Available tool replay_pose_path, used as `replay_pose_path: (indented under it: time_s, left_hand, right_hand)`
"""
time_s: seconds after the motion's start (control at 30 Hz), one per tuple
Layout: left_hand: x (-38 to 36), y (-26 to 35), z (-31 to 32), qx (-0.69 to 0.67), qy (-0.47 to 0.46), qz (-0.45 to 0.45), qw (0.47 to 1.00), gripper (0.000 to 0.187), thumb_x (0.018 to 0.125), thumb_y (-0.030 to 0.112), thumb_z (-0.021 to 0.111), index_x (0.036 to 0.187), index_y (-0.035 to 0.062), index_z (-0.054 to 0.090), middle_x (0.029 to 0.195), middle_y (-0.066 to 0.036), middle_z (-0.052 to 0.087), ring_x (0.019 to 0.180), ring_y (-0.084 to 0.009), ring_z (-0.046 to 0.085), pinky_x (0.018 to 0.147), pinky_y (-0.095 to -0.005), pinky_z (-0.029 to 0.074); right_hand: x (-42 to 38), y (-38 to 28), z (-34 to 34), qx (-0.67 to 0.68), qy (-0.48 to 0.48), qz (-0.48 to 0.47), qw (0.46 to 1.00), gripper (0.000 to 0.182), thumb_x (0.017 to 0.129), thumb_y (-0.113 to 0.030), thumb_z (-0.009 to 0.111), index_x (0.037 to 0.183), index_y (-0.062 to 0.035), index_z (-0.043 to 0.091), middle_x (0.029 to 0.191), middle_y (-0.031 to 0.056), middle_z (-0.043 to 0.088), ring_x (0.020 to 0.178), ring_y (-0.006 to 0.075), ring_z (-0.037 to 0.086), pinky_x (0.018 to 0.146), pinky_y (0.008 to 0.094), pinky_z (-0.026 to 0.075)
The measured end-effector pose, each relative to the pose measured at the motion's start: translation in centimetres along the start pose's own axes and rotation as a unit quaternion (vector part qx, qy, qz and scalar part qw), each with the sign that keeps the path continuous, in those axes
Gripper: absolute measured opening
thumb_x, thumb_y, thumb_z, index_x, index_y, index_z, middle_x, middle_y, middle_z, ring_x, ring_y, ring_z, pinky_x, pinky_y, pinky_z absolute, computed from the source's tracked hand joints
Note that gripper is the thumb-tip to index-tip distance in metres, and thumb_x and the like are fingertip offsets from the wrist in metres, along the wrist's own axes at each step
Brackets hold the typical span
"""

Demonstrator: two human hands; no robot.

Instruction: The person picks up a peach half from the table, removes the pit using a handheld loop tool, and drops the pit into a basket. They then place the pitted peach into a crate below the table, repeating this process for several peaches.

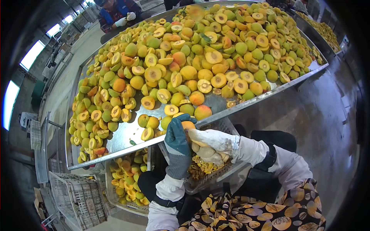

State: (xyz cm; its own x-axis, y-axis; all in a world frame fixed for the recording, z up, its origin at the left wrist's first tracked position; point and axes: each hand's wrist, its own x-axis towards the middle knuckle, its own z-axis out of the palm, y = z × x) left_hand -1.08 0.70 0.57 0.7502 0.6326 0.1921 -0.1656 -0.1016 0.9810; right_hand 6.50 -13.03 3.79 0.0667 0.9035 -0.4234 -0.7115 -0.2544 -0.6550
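Note:
My left hand (177, 134), in a green-coated glove with a grey cuff, curls around an orange-yellow peach (188, 125) at the front edge of the metal table (162, 137). My right hand (212, 143), in a stained white glove, is closed with its thumb and fingers against the same peach. Whatever it grips is hidden by the glove. Just beyond my hands, several halved peaches (171, 110) lie cut side up, pits showing. A crate (227, 172) with yellow scraps and brown pits stands under my right hand.
A large heap of halved and whole peaches (189, 72) covers much of the table. Below its left front, a crate (110, 194) holds peach halves beside a white slatted crate (79, 198). Another person (117, 15) in gloves stands at the far left edge. Wet floor (331, 115) lies right.

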Motion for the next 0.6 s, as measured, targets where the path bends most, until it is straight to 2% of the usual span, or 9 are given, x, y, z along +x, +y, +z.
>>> replay_pose_path:
  time_s: [0.17,0.2,0.23,0.3,0.33,0.4,0.5,0.57,0.6]
  left_hand:
    - [0.4,0.4,-0.6,-0.01,-0.038,0.002,0.999,0.046,0.109,0.038,0.04,0.114,-0.0014,0.064,0.105,-0.01,0.069,0.094,-0.0173,0.065,0.086,-0.0314,0.053]
    - [0.6,0.3,-0.8,-0.012,-0.053,0.008,0.998,0.045,0.109,0.038,0.041,0.114,-0.0012,0.063,0.105,-0.009,0.069,0.095,-0.0177,0.065,0.086,-0.0317,0.053]
    - [0.9,0.2,-1.0,-0.014,-0.068,0.019,0.997,0.045,0.108,0.038,0.041,0.114,-0.001,0.063,0.105,-0.009,0.069,0.095,-0.018,0.065,0.086,-0.032,0.053]
    - [0.5,-0.5,-1.0,-0.014,-0.063,0.015,0.998,0.048,0.109,0.039,0.038,0.114,-0.0018,0.062,0.104,-0.011,0.07,0.093,-0.0195,0.066,0.085,-0.0324,0.053]
    - [0.4,-0.3,-0.9,0.016,-0.062,0.043,0.997,0.049,0.109,0.039,0.037,0.114,-0.0021,0.062,0.104,-0.011,0.07,0.093,-0.0196,0.066,0.085,-0.0324,0.053]
    - [0.8,0.9,-0.6,0.074,-0.054,0.13,0.987,0.05,0.109,0.039,0.036,0.114,-0.0027,0.062,0.103,-0.013,0.07,0.091,-0.0197,0.066,0.084,-0.0323,0.053]
    - [1.2,1.4,-0.7,-0.092,-0.096,-0.016,0.991,0.047,0.11,0.037,0.035,0.116,-0.0014,0.062,0.102,-0.012,0.071,0.095,-0.0179,0.066,0.089,-0.0318,0.052]
    - [2.0,1.0,-1.3,-0.09,-0.164,-0.025,0.982,0.049,0.11,0.039,0.034,0.116,-0.0011,0.062,0.101,-0.011,0.07,0.095,-0.0175,0.066,0.089,-0.0313,0.052]
    - [2.3,1.7,-1.6,-0.06,-0.195,-0.03,0.978,0.05,0.11,0.039,0.033,0.116,-0.0007,0.063,0.1,-0.01,0.07,0.095,-0.0173,0.066,0.089,-0.0313,0.052]
  right_hand:
    - [0.9,0.3,-1.7,0.137,-0.149,0.039,0.979,0.054,0.097,-0.063,0.052,0.089,-0.0089,0.053,0.049,-0.0033,0.041,0.035,0.0107,0.04,0.033,0.0271,0.033]
    - [1.0,0.0,-1.4,0.111,-0.113,0.052,0.986,0.057,0.096,-0.064,0.051,0.09,-0.0074,0.053,0.048,-0.0014,0.041,0.033,0.0127,0.041,0.033,0.0283,0.033]
    - [0.7,-0.3,-0.1,-0.03,0.008,0.029,0.999,0.059,0.097,-0.064,0.049,0.091,-0.0055,0.054,0.047,0.0012,0.044,0.033,0.0144,0.042,0.032,0.0302,0.034]
    - [0.4,-0.3,0.8,-0.164,0.079,-0.013,0.983,0.061,0.096,-0.065,0.048,0.091,-0.0043,0.054,0.048,0.0041,0.047,0.033,0.0164,0.042,0.032,0.0317,0.034]
    - [0.3,-0.4,1.0,-0.129,0.075,-0.003,0.989,0.059,0.098,-0.063,0.048,0.091,-0.0051,0.055,0.047,0.0015,0.045,0.033,0.0141,0.042,0.033,0.0292,0.034]
    - [1.2,0.1,-1.1,0.06,-0.07,0.045,0.995,0.057,0.098,-0.062,0.048,0.092,-0.0057,0.056,0.046,-0.001,0.044,0.033,0.0118,0.042,0.032,0.0272,0.033]
    - [1.5,0.3,-1.7,0.195,-0.205,0.057,0.958,0.054,0.1,-0.061,0.045,0.086,-0.0093,0.056,0.049,-0.0054,0.047,0.031,0.0079,0.04,0.031,0.0234,0.029]
    - [2.0,0.7,-2.8,0.215,-0.231,0.075,0.946,0.054,0.1,-0.06,0.044,0.082,-0.0103,0.057,0.047,-0.0054,0.046,0.031,0.0084,0.042,0.031,0.0233,0.029]
    - [1.7,0.6,-2.9,0.199,-0.183,0.086,0.959,0.054,0.101,-0.059,0.044,0.081,-0.0108,0.056,0.046,-0.0057,0.045,0.031,0.008,0.042,0.031,0.0233,0.03]
